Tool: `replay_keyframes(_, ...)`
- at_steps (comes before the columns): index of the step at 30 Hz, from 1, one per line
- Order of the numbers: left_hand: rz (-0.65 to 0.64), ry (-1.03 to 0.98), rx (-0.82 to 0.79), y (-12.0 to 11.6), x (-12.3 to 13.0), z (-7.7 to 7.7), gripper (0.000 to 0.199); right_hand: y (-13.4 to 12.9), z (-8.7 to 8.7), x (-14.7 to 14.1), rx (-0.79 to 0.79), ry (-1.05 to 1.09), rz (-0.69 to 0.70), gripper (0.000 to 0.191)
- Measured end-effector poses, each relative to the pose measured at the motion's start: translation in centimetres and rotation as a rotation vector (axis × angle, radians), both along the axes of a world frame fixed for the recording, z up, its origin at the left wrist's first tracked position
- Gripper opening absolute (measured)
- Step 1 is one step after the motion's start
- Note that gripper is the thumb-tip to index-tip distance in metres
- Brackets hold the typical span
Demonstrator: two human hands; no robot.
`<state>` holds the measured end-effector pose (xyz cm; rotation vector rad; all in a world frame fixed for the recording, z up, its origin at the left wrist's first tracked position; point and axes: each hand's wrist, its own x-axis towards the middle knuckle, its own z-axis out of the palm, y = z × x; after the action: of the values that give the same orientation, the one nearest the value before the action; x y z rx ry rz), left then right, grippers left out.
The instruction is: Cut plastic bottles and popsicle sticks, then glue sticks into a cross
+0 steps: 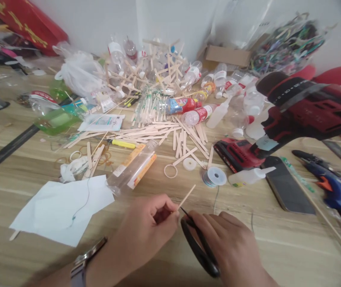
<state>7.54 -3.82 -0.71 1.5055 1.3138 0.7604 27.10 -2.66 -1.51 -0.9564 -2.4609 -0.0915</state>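
Near the bottom centre, my left hand (151, 223) pinches a thin wooden stick (187, 196), whose free end points up and to the right. Close beside it on the right, my right hand (230, 239) is closed around black-handled scissors (198, 249). The dark tip of the scissors lies at the stick, just by my left fingertips. Whether the blades touch the wood I cannot tell. A spool of thread (215, 177) stands above my right hand, and a clear plastic bottle (133, 167) lies above my left hand.
White paper (59, 209) lies at left. Wooden sticks (158, 129) and plastic bottles are heaped at the back. A red and black drill (304, 109), a phone (288, 187), a glue bottle (249, 176) and a blue glue gun (334, 179) occupy the right side.
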Motion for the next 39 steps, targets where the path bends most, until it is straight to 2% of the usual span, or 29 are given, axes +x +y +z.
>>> replay_keyframes(3, 0.021, 0.157, 0.288, -0.5, 0.2, 0.0, 0.017, -0.3, -0.2, -0.5, -0.149, 0.151, -0.025, 0.04)
replay_keyframes(6, 0.009, 0.355, 0.649, -0.9, 0.3, -0.1, 0.024, -0.8, -0.1, -0.9, -0.552, 0.312, -0.073, 0.041)
replay_keyframes(8, -0.012, 0.441, 0.807, -1.0, 0.3, -0.2, 0.026, -1.2, 0.2, -1.0, -0.871, 0.401, -0.094, 0.048)
replay_keyframes(11, -0.039, 0.466, 0.922, -0.9, 0.2, -0.2, 0.023, -1.8, 0.5, -0.9, -1.206, 0.545, -0.133, 0.057)
replay_keyframes(13, -0.036, 0.421, 0.901, -0.9, 0.2, -0.2, 0.022, -2.0, 0.5, -0.8, -1.26, 0.57, -0.14, 0.059)
replay_keyframes(15, -0.015, 0.354, 0.808, -0.9, 0.3, 0.0, 0.024, -1.9, 0.2, -0.7, -1.094, 0.507, -0.128, 0.056)
replay_keyframes(20, 0.033, 0.165, 0.511, -0.8, 0.3, 0.2, 0.019, -1.0, -0.3, 0.0, -0.291, 0.233, -0.014, 0.035)
replay_keyframes(23, 0.049, 0.036, 0.226, -0.7, 0.4, -0.2, 0.015, -0.5, 0.0, 0.5, -0.074, 0.035, 0.042, 0.035)
replay_keyframes(25, 0.052, -0.061, 0.043, -0.5, 0.5, -0.4, 0.017, -0.3, 0.3, 0.8, -0.027, -0.042, 0.044, 0.036)
replay_keyframes(27, 0.056, -0.122, -0.067, -0.2, 0.6, -0.5, 0.023, -0.3, 0.5, 1.0, -0.004, -0.067, 0.033, 0.037)
replay_keyframes(30, 0.083, -0.132, -0.078, 0.4, 0.5, -0.4, 0.022, -0.5, 0.6, 1.0, 0.016, -0.066, 0.032, 0.037)
replay_keyframes(32, 0.15, -0.137, -0.084, 0.9, 0.2, -0.1, 0.019, -0.7, 0.4, 0.9, 0.029, -0.017, 0.028, 0.035)
replay_keyframes(35, 0.228, -0.219, -0.241, 1.4, -0.2, 0.3, 0.018, -0.9, 0.0, 0.9, 0.002, 0.072, 0.026, 0.03)
replay_keyframes(37, 0.206, -0.271, -0.326, 1.4, -0.2, 0.4, 0.019, -0.8, -0.1, 0.8, -0.038, 0.074, 0.015, 0.026)
replay_keyframes(39, 0.175, -0.302, -0.341, 1.3, -0.1, 0.4, 0.021, -0.6, 0.1, 0.8, -0.061, 0.063, 0.004, 0.023)
